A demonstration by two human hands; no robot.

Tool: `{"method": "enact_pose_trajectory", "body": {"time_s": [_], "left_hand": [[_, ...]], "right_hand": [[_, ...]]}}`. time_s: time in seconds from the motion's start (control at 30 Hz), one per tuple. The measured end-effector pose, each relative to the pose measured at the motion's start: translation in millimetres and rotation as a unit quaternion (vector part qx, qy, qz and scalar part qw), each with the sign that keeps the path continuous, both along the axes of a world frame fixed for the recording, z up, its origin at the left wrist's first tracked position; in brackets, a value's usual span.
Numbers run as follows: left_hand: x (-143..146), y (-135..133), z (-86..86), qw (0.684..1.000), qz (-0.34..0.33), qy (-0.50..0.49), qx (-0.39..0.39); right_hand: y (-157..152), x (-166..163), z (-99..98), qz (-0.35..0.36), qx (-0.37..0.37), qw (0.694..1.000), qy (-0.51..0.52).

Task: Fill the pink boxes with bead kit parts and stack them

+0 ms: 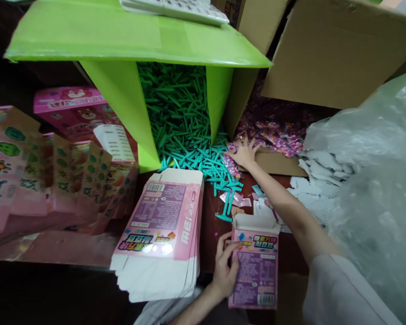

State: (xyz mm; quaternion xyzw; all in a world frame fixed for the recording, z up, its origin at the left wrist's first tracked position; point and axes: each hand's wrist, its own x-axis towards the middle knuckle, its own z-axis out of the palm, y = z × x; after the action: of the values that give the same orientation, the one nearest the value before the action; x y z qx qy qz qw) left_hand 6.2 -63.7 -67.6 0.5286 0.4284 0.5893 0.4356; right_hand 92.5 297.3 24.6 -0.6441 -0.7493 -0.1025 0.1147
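My left hand (226, 266) is wrapped around the left side of a small pink and purple printed box (255, 266), whose top flap stands open. My right arm stretches forward, and my right hand (244, 152) lies with fingers spread on shiny packets of pink, purple and orange pieces (232, 169). More of these packets (282, 137) lie just beyond it. Left of that hand, a heap of small teal plastic hammers (179, 113) spills out of a bright green carton (122, 99). A few loose hammers (225, 216) are between the heap and the box.
A stack of flat, unfolded pink boxes (162, 221) lies left of the held box. Several upright pink boxes (64, 180) stand farther left. Small sachets (238, 198), white printed slips (314, 194), brown cardboard (338, 54) and a clear plastic bag (379, 194) crowd the right side.
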Motion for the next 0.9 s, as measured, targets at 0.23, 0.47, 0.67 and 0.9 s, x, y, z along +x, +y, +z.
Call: {"method": "enact_pose_trajectory", "body": {"time_s": [0.23,0.47,0.67,0.9], "left_hand": [[-1,1,2.3,1.0,0.002,0.0,-0.006],[0,2,2.1,1.0,0.006,-0.006,-0.005],[0,0,1.0,1.0,0.001,-0.007,-0.016],[0,0,-1.0,1.0,0.0,-0.008,-0.017]], "right_hand": [[9,-18,-5.0,0.035,0.01,0.995,-0.089],[-33,-10,-8.3,0.204,-0.009,0.976,-0.073],[-41,41,21.7,0.108,0.057,0.942,0.311],[81,142,73.6,-0.11,0.191,0.961,0.166]]}}
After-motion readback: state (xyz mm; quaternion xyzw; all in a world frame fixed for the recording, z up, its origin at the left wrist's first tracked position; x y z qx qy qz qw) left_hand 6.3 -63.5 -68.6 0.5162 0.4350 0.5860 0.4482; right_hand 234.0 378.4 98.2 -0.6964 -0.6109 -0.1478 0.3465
